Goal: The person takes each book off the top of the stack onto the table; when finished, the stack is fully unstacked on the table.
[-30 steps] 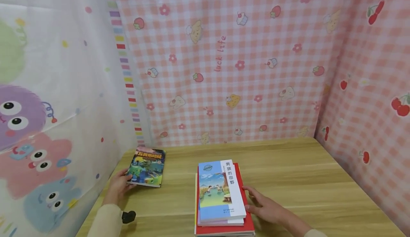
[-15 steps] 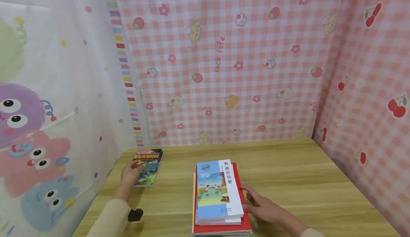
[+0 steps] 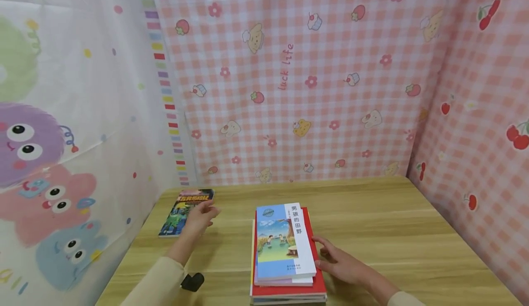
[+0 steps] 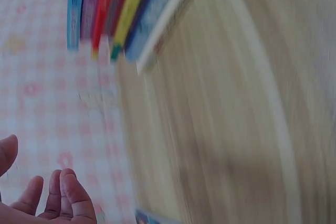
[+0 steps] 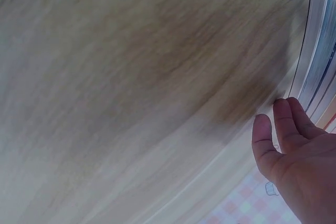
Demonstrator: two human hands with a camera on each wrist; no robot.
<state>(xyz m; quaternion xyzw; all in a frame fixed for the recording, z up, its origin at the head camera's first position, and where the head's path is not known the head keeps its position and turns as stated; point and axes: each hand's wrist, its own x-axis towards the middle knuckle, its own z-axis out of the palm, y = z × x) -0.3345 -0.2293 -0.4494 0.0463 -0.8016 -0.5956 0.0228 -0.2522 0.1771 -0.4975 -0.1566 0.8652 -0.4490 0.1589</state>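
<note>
A book with a dark, colourful cover lies flat at the table's back left. My left hand is over its right edge, fingers loosely bent and holding nothing; whether it touches the cover I cannot tell. Mid-table is a stack of books, topped by a blue and white book with a pond picture, above a red book. My right hand rests its fingertips against the stack's right side. In the right wrist view, the fingers of that hand meet the book edges. Coloured spines show in the left wrist view.
The wooden table reaches back to a pink checked cloth. A white cloth with cartoon figures hangs at the left, and a cherry-patterned cloth at the right. A black device sits at my left wrist.
My left hand has let go of the colourful book's left edge and moved right across it. That book now lies flat. The right hand stays at the stack.
</note>
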